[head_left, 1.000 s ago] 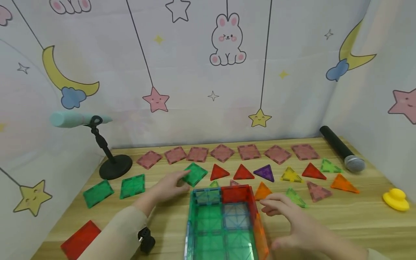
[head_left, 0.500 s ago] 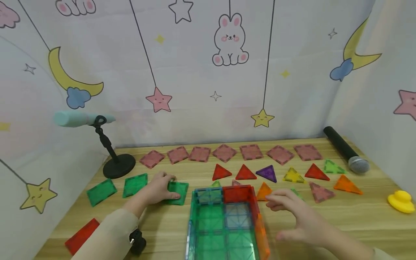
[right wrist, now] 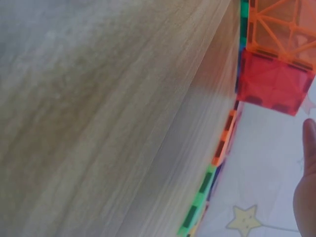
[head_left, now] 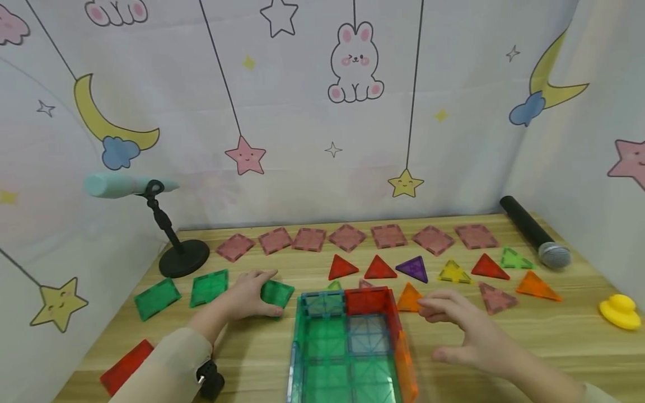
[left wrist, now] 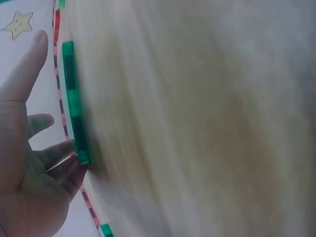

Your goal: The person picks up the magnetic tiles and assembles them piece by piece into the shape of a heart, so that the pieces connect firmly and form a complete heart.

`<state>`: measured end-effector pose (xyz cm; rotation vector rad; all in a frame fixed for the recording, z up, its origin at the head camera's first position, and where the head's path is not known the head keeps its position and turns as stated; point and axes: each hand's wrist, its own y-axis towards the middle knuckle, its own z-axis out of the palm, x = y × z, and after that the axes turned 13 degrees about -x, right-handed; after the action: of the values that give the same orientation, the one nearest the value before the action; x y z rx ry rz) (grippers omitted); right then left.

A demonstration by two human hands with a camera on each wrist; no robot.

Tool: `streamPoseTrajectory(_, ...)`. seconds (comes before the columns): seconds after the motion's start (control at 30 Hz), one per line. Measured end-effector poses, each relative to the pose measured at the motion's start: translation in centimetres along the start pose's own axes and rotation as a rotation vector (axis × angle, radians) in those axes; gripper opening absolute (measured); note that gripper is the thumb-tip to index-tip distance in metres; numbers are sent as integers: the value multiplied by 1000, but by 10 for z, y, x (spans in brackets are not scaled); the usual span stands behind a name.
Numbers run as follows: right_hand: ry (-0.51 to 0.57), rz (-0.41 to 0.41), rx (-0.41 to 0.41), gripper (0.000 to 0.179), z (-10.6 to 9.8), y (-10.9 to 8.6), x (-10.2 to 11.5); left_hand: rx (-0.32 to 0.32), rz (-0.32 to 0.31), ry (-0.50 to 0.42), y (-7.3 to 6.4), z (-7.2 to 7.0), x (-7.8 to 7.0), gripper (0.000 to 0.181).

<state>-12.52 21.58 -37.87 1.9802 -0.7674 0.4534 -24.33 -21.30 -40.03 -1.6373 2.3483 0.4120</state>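
Note:
My left hand (head_left: pixel 248 298) is at a green square magnetic tile (head_left: pixel 277 293) left of the box. In the left wrist view its fingertips touch one end of the green tile (left wrist: pixel 75 106), and the thumb stretches out apart from it. An open-topped box built of magnetic tiles stands in the middle, with a red wall (head_left: pixel 367 303) at the back and an orange wall (head_left: pixel 406 364) on the right. Its floor shows green and bluish squares. My right hand (head_left: pixel 473 338) hovers just right of the box, thumb and fingers spread, holding nothing.
Pink square tiles (head_left: pixel 309 239) line the back of the table. Triangular tiles, such as a purple one (head_left: pixel 413 268), lie before them. Green tiles (head_left: pixel 158 298) and a red tile (head_left: pixel 127 366) lie left. A microphone (head_left: pixel 536 232), yellow duck (head_left: pixel 620 312) and black stand (head_left: pixel 183 257) flank them.
My left hand has drawn the green square tile left and toward me, then turned it slightly. My right hand has shifted a little to the right, still spread.

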Motion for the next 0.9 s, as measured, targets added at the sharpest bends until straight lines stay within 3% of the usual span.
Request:
streamPoseTrajectory(0.17, -18, 29, -2, 69, -1, 0, 1, 27, 9, 47, -3, -2, -8, 89)
streamPoseTrajectory(0.3, -29, 13, -8, 68, -2, 0, 2, 28, 3, 34, -4, -8, -9, 89)
streamPoseTrajectory(0.37, -41, -16, -20, 69, -2, 1, 1, -8, 5, -9, -7, -14, -10, 93)
streamPoseTrajectory(0.47, -62, -36, -41, 69, -3, 7, 2, -128, 39, -128, -13, -31, -19, 96)
streamPoseTrajectory(0.53, -71, -8, -51, 65, -4, 15, 4, -200, 100, -206, -16, -44, -33, 96)
streamPoseTrajectory(0.63, -46, 138, -30, 53, -2, 30, 11, -258, 233, -266, -21, -54, -63, 96)
streamPoseTrajectory(0.77, 86, 334, 22, 43, 11, 54, 24, -253, 364, -313, -31, -54, -103, 96)
streamPoseTrajectory(0.9, 229, 395, 60, 44, 32, 74, 41, -234, 419, -360, -38, -49, -134, 96)
